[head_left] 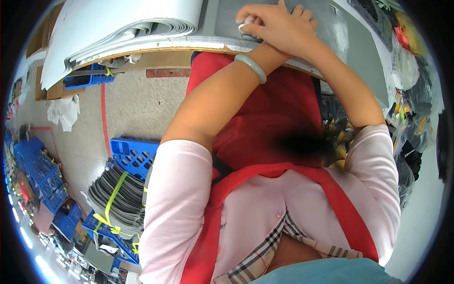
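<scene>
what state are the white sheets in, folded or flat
Folded: the white sheets bend back under themselves at their right end, where the layered edges curve round.

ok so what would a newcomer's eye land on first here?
Likely the red apron mid-frame and, above it, the right forearm crossing over the left forearm, which wears a pale bangle. At top, the right hand pinches a small pale object, too unclear to name. Next, perhaps, the rolled white sheets at upper left and the strapped stack of dark sheets at lower left.
</scene>
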Action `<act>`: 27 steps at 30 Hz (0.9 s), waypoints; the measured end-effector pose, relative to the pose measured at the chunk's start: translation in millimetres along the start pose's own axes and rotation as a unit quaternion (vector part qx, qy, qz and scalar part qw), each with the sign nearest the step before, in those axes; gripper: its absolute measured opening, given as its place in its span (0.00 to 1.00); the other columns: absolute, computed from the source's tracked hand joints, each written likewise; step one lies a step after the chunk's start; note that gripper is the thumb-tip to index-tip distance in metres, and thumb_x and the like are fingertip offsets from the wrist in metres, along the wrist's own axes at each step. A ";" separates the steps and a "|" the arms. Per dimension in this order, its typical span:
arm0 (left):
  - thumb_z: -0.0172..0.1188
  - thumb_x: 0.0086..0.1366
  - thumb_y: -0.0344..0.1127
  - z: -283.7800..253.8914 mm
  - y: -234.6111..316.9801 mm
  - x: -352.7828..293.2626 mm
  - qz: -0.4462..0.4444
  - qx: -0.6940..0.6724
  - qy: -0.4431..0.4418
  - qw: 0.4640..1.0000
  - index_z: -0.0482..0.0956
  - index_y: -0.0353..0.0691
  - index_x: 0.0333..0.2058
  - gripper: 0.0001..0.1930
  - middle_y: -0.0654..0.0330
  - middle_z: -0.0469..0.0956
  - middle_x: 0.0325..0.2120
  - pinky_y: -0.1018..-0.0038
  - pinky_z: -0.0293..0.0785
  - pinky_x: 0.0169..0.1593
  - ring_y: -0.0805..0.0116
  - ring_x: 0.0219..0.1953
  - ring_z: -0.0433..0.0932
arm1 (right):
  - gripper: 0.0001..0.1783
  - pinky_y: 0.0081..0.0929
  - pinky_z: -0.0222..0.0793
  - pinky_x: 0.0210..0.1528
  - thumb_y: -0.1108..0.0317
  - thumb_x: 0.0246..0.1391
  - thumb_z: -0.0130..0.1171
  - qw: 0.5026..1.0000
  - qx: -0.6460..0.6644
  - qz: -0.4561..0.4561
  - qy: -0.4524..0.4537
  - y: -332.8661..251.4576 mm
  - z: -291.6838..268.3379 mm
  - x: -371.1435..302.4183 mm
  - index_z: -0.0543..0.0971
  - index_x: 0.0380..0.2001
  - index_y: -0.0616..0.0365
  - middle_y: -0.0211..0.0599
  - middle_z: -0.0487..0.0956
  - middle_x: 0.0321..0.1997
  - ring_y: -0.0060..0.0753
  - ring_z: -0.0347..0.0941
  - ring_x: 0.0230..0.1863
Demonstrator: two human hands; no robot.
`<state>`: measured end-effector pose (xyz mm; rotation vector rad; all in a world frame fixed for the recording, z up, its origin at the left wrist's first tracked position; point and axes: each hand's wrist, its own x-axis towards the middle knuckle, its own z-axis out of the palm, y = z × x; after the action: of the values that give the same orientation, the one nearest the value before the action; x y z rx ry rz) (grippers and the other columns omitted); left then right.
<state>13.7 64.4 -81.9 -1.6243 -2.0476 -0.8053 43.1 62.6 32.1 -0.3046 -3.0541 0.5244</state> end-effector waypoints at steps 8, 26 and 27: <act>0.52 0.66 0.45 -35.5 7.2 10.9 -0.007 -0.006 -0.117 0.993 0.80 0.39 0.48 0.19 0.49 0.73 0.53 0.30 0.56 0.65 0.49 0.64 0.67 | 0.10 0.39 0.69 0.45 0.58 0.50 0.67 1.000 -0.007 -0.010 -0.008 5.0 6.3 -8.2 0.83 0.31 0.50 0.42 0.82 0.34 0.44 0.73 0.38; 0.51 0.70 0.40 -11.8 9.0 15.4 -0.059 -0.069 -0.085 0.992 0.80 0.37 0.48 0.16 0.49 0.75 0.54 0.31 0.49 0.69 0.50 0.65 0.67 | 0.14 0.19 0.70 0.47 0.60 0.59 0.70 0.939 0.112 0.216 0.242 248.3 -26.9 -61.7 0.86 0.42 0.59 0.24 0.84 0.38 0.17 0.75 0.41; 0.51 0.70 0.40 -12.6 6.8 13.0 -0.063 -0.071 -0.083 0.992 0.80 0.37 0.48 0.16 0.49 0.75 0.54 0.31 0.49 0.69 0.50 0.65 0.67 | 0.15 0.19 0.70 0.48 0.59 0.59 0.71 0.932 0.135 0.245 0.232 250.3 -23.8 -65.1 0.87 0.42 0.59 0.25 0.84 0.38 0.17 0.75 0.41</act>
<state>16.7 66.8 -62.9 -1.7037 -2.2740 -0.9036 155.2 289.0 -28.4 -1.0245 -2.3984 0.7510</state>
